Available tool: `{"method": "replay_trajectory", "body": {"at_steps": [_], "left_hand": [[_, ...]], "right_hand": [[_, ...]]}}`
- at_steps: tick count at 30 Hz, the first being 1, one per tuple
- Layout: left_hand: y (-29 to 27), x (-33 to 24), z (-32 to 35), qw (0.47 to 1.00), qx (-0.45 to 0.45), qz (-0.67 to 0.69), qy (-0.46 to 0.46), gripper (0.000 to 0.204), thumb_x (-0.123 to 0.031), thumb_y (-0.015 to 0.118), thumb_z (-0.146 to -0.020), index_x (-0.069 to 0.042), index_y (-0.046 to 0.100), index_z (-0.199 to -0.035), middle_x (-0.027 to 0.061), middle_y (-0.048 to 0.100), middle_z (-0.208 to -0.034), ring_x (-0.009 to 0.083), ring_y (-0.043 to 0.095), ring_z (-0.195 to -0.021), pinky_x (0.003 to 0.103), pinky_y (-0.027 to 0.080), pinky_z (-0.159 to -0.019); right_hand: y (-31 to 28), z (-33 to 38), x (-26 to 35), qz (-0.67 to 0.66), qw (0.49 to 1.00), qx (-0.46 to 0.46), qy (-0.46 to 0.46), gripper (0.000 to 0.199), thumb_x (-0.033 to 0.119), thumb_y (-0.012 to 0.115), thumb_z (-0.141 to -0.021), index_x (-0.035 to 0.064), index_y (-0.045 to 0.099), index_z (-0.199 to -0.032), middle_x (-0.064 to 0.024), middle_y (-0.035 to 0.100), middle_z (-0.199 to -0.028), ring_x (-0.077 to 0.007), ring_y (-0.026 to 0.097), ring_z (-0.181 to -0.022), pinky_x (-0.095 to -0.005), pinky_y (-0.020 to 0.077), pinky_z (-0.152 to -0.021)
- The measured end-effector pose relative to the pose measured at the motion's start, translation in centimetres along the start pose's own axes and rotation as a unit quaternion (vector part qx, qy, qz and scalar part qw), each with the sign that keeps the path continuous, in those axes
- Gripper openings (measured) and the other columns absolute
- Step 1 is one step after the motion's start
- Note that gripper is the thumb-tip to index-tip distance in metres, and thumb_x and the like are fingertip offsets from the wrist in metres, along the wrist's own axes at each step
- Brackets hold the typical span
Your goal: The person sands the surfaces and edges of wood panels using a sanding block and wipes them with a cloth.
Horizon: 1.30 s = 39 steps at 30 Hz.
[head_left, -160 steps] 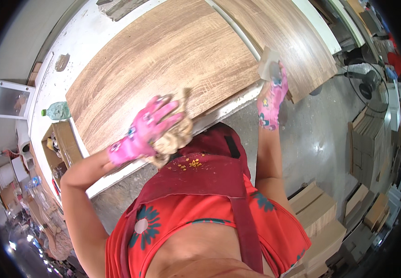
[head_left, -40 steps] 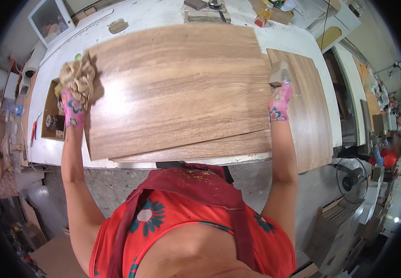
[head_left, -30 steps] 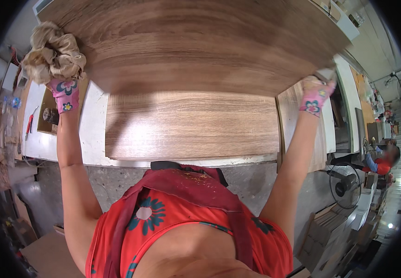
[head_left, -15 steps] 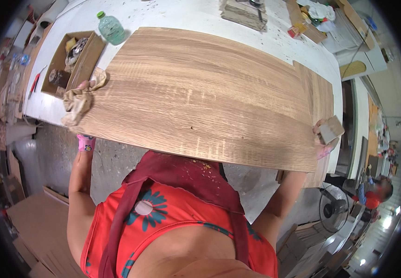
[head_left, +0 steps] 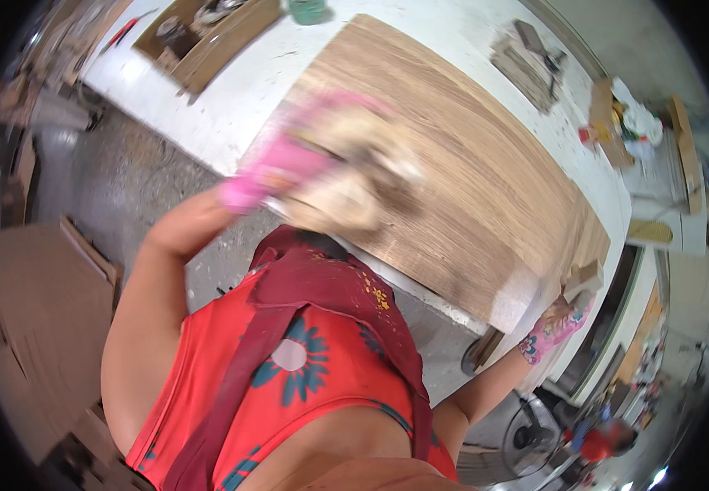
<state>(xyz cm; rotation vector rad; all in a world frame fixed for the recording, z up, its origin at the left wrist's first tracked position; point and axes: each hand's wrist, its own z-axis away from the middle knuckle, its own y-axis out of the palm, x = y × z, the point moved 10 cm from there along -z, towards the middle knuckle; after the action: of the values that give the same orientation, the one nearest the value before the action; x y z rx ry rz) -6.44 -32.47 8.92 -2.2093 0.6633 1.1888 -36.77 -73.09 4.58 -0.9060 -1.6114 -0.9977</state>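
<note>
A wide wood-grain board (head_left: pixel 461 172) lies on the white table, its near edge close to my apron. Over its left part is my left hand (head_left: pixel 289 159), in a pink glove and smeared by motion. It grips a crumpled beige cloth (head_left: pixel 334 204), which covers that part of the board. At the board's right end my right hand (head_left: pixel 555 323), in a flower-patterned pink glove with bare-looking fingertips, is closed around a small greyish block (head_left: pixel 584 280). A second wood-grain piece (head_left: pixel 590 237) shows beneath the board's right end.
On the white table (head_left: pixel 207 123) stand a cardboard box (head_left: pixel 232 41) of odds and ends and a green bottle (head_left: pixel 309 10). A stack of grey pieces (head_left: pixel 522 74) and another open box (head_left: pixel 608 123) lie beyond. A fan (head_left: pixel 530 434) and another person (head_left: pixel 604 442) are at lower right.
My left hand has brought the cloth from the board's left edge inward over its surface. The right hand stays at the right end with the block. The whole view has turned.
</note>
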Motion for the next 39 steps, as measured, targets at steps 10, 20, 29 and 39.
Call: {"method": "replay_trajectory", "body": {"at_steps": [10,20,29,39], "left_hand": [[20.8,3.9,4.2,0.963,0.229,0.077,0.122,0.048,-0.016,0.072,-0.072,-0.009,0.059,-0.118,0.0125,0.058,-0.118,0.0234,0.055,-0.112,0.034,0.045,-0.092],[19.1,4.8,4.6,0.940,0.316,0.111,-0.063,0.055,-0.022,0.069,-0.072,-0.012,0.054,-0.124,0.0128,0.056,-0.120,0.0281,0.054,-0.108,0.038,0.043,-0.093],[17.6,2.4,2.5,0.974,0.188,-0.049,0.113,0.052,-0.022,0.069,-0.069,-0.016,0.056,-0.120,0.0089,0.056,-0.117,0.0269,0.055,-0.105,0.040,0.046,-0.087],[17.6,1.9,1.5,0.966,0.239,-0.032,0.094,0.063,-0.027,0.075,-0.058,-0.017,0.057,-0.117,0.0051,0.056,-0.118,0.0267,0.056,-0.103,0.040,0.047,-0.083]], "right_hand": [[38.3,18.4,1.1,0.418,0.607,0.581,-0.345,0.051,0.034,0.061,-0.079,0.0050,0.054,-0.121,-0.0169,0.056,-0.116,-0.0315,0.057,-0.104,-0.0403,0.0469,-0.090],[46.6,35.0,-3.8,0.257,0.417,0.810,-0.322,0.041,0.027,0.067,-0.076,-0.0004,0.054,-0.103,-0.0202,0.053,-0.106,-0.0378,0.053,-0.099,-0.0469,0.0463,-0.085],[53.1,22.2,-10.1,0.434,0.545,0.654,-0.294,0.054,0.050,0.056,-0.083,-0.0004,0.064,-0.100,-0.0200,0.058,-0.103,-0.0306,0.057,-0.101,-0.0396,0.0495,-0.088],[58.3,5.8,-10.4,0.531,0.656,0.477,-0.247,0.046,0.042,0.060,-0.080,0.0014,0.068,-0.101,-0.0188,0.067,-0.097,-0.0288,0.066,-0.091,-0.0372,0.0523,-0.083]]}}
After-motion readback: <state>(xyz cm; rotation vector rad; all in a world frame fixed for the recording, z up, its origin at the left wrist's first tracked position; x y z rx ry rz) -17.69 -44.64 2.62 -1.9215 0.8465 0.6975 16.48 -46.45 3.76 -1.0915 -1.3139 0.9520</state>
